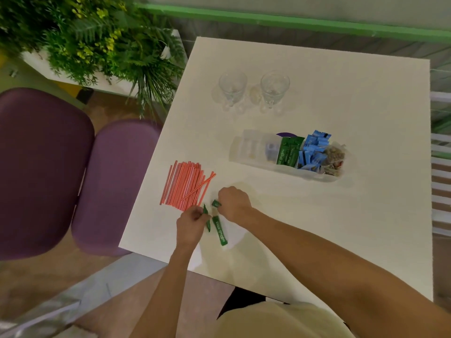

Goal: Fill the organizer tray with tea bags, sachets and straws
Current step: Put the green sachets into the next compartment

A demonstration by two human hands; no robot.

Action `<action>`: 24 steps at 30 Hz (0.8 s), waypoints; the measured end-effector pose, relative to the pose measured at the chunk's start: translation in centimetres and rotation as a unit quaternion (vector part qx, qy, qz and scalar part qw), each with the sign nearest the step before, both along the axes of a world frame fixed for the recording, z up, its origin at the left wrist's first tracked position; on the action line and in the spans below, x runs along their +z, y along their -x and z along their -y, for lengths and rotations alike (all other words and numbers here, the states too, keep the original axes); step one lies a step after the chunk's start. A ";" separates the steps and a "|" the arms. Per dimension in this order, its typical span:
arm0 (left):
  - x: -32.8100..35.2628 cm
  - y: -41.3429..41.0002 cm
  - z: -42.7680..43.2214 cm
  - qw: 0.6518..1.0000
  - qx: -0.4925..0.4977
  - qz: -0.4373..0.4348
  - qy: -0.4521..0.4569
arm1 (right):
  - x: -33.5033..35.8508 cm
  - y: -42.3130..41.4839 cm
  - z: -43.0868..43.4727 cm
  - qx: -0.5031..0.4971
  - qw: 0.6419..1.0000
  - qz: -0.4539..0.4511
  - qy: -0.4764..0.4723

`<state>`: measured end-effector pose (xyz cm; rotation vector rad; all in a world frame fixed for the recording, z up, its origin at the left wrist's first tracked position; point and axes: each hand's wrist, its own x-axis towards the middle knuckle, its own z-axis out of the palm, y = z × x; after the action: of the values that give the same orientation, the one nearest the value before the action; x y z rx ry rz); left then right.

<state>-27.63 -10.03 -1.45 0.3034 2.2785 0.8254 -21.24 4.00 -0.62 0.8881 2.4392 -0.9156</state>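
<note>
A clear organizer tray (240, 152) lies on the white table (341, 215). It holds green sachets (288, 152), blue sachets (313, 152) and tea bags (335, 159); its left compartments look bare. A pile of red straws (185, 184) lies at the table's left. Near the front edge my left hand (190, 225) pinches a green sachet (207, 219). My right hand (234, 203) grips the top end of another green sachet (216, 204). A third green sachet (220, 231) lies flat on the table between my hands.
Two clear glasses (231, 87) (274, 86) stand at the back of the table. Two purple chairs (73, 172) sit to the left, beyond the table edge. A planter with green foliage (97, 40) stands at the back left.
</note>
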 end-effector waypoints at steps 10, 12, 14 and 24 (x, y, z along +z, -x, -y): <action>2.1 -1.0 -3.3 0.938 0.148 0.249 -0.193 | 2.1 -4.4 -3.3 -0.280 0.902 -0.167 0.284; 2.3 -1.6 -4.2 0.936 0.130 0.261 -0.197 | 2.5 -5.5 -3.7 -0.304 0.885 -0.181 0.302; 2.5 -2.2 -5.1 0.944 0.092 0.247 -0.199 | 2.8 -6.5 -4.1 -0.312 0.884 -0.184 0.297; 4.2 -4.2 -10.3 0.958 -0.015 0.199 -0.204 | 5.5 -10.9 -9.8 -0.291 0.909 -0.220 0.200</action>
<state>-23.44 0.28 2.79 0.3204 1.7175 1.2197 -10.31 13.75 4.87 1.3943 2.1897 -1.9334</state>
